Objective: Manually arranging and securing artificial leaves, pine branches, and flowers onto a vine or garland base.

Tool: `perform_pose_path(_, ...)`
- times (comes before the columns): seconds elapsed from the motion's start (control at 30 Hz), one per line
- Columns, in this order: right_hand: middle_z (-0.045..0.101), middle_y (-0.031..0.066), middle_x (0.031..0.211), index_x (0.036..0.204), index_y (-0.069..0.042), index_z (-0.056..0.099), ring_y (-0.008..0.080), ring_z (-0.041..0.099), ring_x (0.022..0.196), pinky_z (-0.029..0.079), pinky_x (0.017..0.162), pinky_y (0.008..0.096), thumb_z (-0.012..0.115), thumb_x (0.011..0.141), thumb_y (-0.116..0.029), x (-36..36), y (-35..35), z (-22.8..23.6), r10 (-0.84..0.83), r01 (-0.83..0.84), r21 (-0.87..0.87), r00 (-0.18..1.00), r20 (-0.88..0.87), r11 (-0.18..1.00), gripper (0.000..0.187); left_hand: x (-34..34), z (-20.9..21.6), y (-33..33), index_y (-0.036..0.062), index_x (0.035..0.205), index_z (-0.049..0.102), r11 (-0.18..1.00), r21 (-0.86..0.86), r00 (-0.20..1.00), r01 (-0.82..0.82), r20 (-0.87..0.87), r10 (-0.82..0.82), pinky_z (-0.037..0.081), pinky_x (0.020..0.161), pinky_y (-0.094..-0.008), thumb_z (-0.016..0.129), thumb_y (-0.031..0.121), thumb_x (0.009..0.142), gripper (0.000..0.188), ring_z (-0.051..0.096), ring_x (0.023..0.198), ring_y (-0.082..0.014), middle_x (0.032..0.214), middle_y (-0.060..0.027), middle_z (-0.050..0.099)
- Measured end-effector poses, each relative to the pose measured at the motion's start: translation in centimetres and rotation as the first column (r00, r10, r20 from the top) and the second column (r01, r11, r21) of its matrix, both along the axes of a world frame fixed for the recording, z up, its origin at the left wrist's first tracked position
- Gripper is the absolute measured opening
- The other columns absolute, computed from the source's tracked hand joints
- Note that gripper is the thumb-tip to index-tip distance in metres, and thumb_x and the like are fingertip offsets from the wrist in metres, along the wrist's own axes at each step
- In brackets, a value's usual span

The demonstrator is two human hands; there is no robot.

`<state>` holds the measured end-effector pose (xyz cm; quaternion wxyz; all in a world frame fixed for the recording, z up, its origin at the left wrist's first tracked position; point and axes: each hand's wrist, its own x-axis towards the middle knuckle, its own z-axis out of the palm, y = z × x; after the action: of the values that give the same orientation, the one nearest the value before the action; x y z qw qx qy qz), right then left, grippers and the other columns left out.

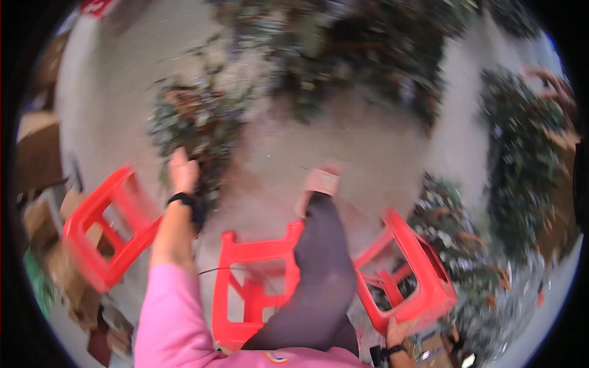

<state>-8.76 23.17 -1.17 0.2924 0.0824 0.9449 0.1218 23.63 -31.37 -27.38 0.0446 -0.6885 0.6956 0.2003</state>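
My left hand (183, 173), with a dark band at its wrist, reaches forward against a bunch of leafy branches (202, 119). Blur and leaves obscure its fingers, so I cannot tell whether it grips them. Low on the right, my right hand (397, 333) is closed on the edge of a tilted red plastic stool (432, 300). Between my arms, beside my leg, another red stool (257, 249) shows an open frame. One more red stool (92, 224) leans to the left of my left forearm.
A large heap of leafy branches (362, 49) spreads across the far floor. More greenery (518, 159) lines the right side, with clear plastic wrapping (497, 313) near it. Cardboard boxes (40, 150) crowd the left. My foot in a pink slipper (322, 182) is forward on the floor.
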Motion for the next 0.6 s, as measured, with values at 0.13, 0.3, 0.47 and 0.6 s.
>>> perform_pose_path(0.13, 0.022, 0.0369, 0.127, 0.122, 0.020, 0.014, 0.0436, 0.023, 0.121, 0.017, 0.104, 0.0395, 0.064, 0.064, -0.025, 0.8, 0.0, -1.0, 0.038, -0.033, 0.082, 0.998, -0.052, 0.996, 0.088, 0.3, -0.8, -1.1, -0.0002, 0.118, 0.038, 0.929, 0.175, 0.903, -0.326, -0.233, 0.360, 0.035, 0.090, -0.0354, 0.056, 0.012, 0.069, 0.054, 0.045, 0.106, -0.0282, 0.114, -0.0182, 0.047)
perform_pose_path(0.3, 0.012, 0.0366, 0.131, 0.125, 0.018, 0.006, 0.0422, 0.013, 0.125, 0.011, 0.105, 0.0403, 0.064, 0.065, -0.030, 0.9, -2.4, -0.9, -0.078, 0.084, 0.136, 0.996, -0.050, 0.987, 0.096, 4.4, -7.7, -0.6, 0.0089, 0.118, 0.039, 0.764, 0.313, 0.703, -0.564, -0.304, 0.643, 0.040, 0.078, -0.0375, 0.058, 0.020, 0.076, 0.047, 0.047, 0.097, -0.0236, 0.112, -0.0077, 0.046)
perform_pose_path(0.47, 0.011, 0.0353, 0.132, 0.125, 0.017, 0.006, 0.0421, 0.010, 0.126, 0.009, 0.105, 0.0420, 0.062, 0.066, -0.030, 1.4, -1.2, -1.2, -0.048, 0.061, 0.180, 0.996, -0.077, 0.982, 0.095, 5.0, -7.6, -4.1, 0.0112, 0.110, 0.049, 0.433, 0.715, 0.425, -0.549, -0.207, 0.881, 0.043, 0.056, -0.0331, 0.051, 0.035, 0.081, 0.037, 0.056, 0.074, -0.0179, 0.108, -0.0078, 0.054)
perform_pose_path(0.6, 0.012, 0.0358, 0.131, 0.125, 0.018, 0.007, 0.0427, 0.011, 0.126, 0.009, 0.105, 0.0420, 0.062, 0.066, -0.029, 2.0, -1.9, -1.2, 0.007, 0.007, 0.151, 0.995, -0.095, 0.989, 0.093, 8.2, -8.3, -5.2, 0.0122, 0.103, 0.052, 0.386, 0.848, 0.572, -0.363, -0.124, 0.811, 0.040, 0.056, -0.0323, 0.053, 0.041, 0.077, 0.038, 0.051, 0.063, -0.0140, 0.085, -0.0016, 0.055)
